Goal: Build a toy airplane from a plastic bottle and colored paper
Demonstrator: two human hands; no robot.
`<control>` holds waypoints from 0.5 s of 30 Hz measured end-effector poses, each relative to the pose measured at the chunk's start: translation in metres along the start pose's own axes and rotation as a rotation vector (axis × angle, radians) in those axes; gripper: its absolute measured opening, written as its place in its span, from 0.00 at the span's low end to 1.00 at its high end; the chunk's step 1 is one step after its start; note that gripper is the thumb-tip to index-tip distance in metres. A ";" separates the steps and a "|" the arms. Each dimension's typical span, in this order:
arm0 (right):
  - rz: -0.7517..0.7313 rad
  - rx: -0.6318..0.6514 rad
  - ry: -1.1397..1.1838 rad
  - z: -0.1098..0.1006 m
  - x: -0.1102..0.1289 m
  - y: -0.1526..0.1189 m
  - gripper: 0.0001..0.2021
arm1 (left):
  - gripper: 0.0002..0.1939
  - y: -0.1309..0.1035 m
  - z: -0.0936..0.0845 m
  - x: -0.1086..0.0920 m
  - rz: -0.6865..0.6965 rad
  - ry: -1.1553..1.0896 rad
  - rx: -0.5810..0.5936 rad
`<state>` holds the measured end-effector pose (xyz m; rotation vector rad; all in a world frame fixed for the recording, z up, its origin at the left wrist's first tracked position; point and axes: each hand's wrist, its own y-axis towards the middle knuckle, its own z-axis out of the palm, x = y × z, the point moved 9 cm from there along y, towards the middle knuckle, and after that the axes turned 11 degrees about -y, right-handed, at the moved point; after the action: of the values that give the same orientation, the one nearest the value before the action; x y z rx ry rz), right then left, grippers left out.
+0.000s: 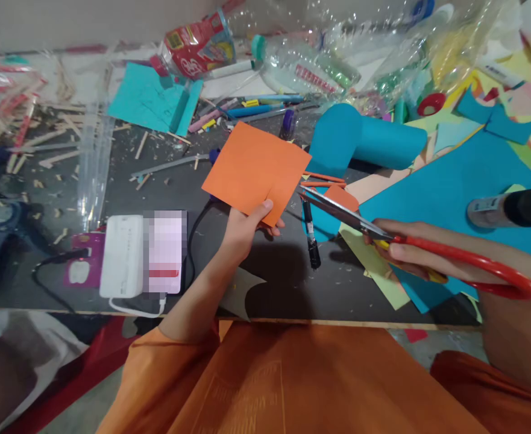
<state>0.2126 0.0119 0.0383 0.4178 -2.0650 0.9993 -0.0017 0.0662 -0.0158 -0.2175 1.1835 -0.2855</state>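
Between the left hand (243,232) and the right hand (403,247), a shadowed strip of surface (319,301) gave room for a low pass, with a black marker (311,241) lying at its far side. Above the marker, the scissors (428,246) reached from the right hand toward the orange sheet (258,166), narrowing the way. Left of the left hand, a cable (191,241), a phone (168,253) and a power bank (123,256) blocked sideways travel. Beyond the right hand lay a blue tube (394,143); a bottle (495,210) obstructed its right.
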 end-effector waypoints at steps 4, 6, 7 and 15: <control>0.008 0.137 0.067 0.019 -0.002 -0.001 0.17 | 0.14 -0.002 0.005 0.003 -0.009 -0.008 0.063; 0.003 0.151 0.064 0.023 -0.002 0.002 0.18 | 0.14 -0.003 0.008 0.006 -0.026 0.005 0.097; 0.005 0.148 0.055 0.024 -0.003 0.003 0.18 | 0.14 -0.004 0.009 0.008 -0.041 0.011 0.110; -0.054 0.114 0.065 0.025 -0.002 0.010 0.20 | 0.13 -0.006 0.016 0.011 -0.099 0.004 0.139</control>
<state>0.1956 -0.0012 0.0224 0.4911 -1.9350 1.0879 0.0160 0.0568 -0.0181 -0.1543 1.1533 -0.4536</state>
